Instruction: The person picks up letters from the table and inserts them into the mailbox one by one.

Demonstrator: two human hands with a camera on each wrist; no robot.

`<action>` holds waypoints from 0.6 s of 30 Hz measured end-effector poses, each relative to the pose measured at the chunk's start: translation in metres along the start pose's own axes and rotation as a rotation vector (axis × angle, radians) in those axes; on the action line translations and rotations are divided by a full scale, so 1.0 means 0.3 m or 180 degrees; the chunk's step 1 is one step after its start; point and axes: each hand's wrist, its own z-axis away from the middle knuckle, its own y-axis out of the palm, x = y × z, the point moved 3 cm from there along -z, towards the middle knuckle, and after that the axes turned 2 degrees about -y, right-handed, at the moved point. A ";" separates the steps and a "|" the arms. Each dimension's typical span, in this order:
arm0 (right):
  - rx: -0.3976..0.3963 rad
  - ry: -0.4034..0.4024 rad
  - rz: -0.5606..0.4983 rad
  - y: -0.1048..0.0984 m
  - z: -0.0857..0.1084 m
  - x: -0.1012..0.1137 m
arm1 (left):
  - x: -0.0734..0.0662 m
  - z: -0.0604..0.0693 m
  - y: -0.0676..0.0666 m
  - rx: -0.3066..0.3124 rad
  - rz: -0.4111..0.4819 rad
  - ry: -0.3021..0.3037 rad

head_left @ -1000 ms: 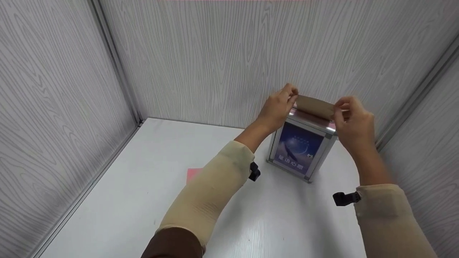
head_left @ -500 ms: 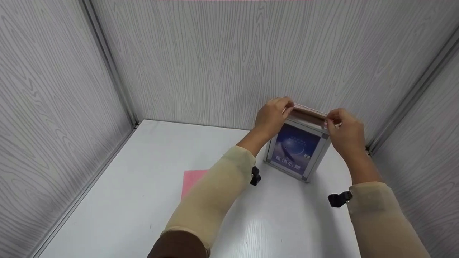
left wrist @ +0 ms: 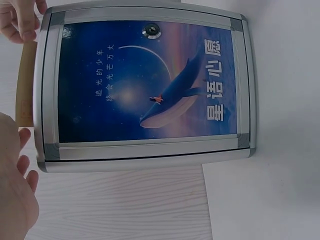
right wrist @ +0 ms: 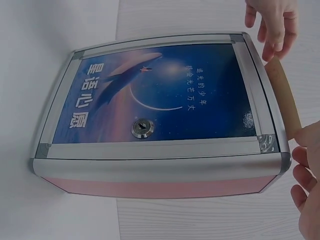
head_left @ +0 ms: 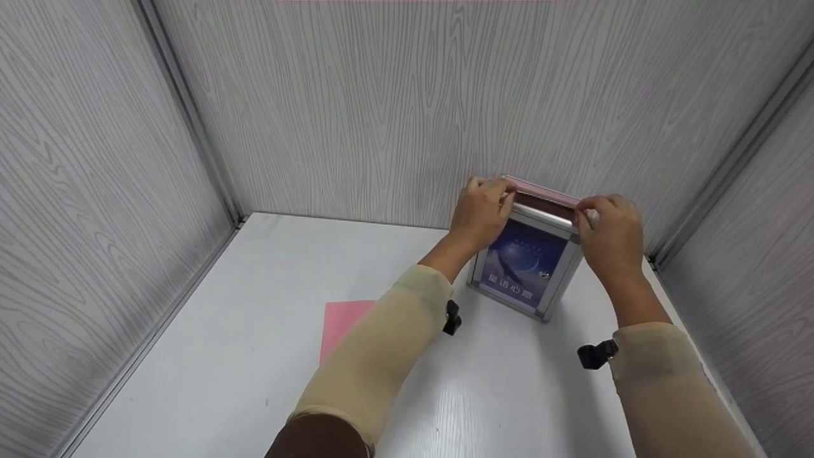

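A silver-framed box (head_left: 566, 280) with pink sides stands upright on the table near the back wall. Its front panel (left wrist: 145, 82) carries a blue whale picture, white lettering and a round keyhole lock (right wrist: 143, 128). Along the box's top, a brown paper envelope (head_left: 544, 203) shows as a narrow strip, with faint red marks in the left wrist view. My left hand (head_left: 480, 213) pinches one end of the envelope between thumb and fingers. At the other end, my right hand (head_left: 612, 238) pinches it. The envelope's lower part is hidden behind the box's top edge.
A flat pink sheet (head_left: 343, 318) lies on the white table (head_left: 210, 343), partly covered by the left sleeve. Grey wood-grain walls (head_left: 356, 114) enclose the table at the back and both sides.
Both hands have come down with the envelope toward the box top. Less of the brown envelope shows now, and the pink rear edge of the top has come into view.
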 end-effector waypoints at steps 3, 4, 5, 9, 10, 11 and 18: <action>0.0008 0.0019 -0.0036 0.005 0.002 -0.002 | 0.006 0.005 0.002 0.0095 -0.0025 0.0042; 0.0020 0.0033 -0.0052 0.007 0.003 -0.005 | 0.009 0.008 0.002 0.0147 -0.0015 0.0027; 0.0041 0.0052 -0.0084 0.010 0.004 -0.008 | 0.011 0.012 0.003 0.0218 -0.0001 -0.0001; 0.0237 0.0193 -0.0229 0.023 0.014 -0.024 | 0.025 0.030 0.010 0.0560 0.0051 -0.0156; 0.0304 0.0234 -0.0264 0.027 0.018 -0.028 | 0.029 0.034 0.013 0.0635 0.0055 -0.0189; 0.0365 0.0271 -0.0296 0.031 0.021 -0.031 | 0.033 0.037 0.014 0.0697 0.0056 -0.0217; 0.0574 0.0457 -0.0303 0.044 0.031 -0.028 | 0.066 0.044 0.010 0.0738 0.0121 -0.0301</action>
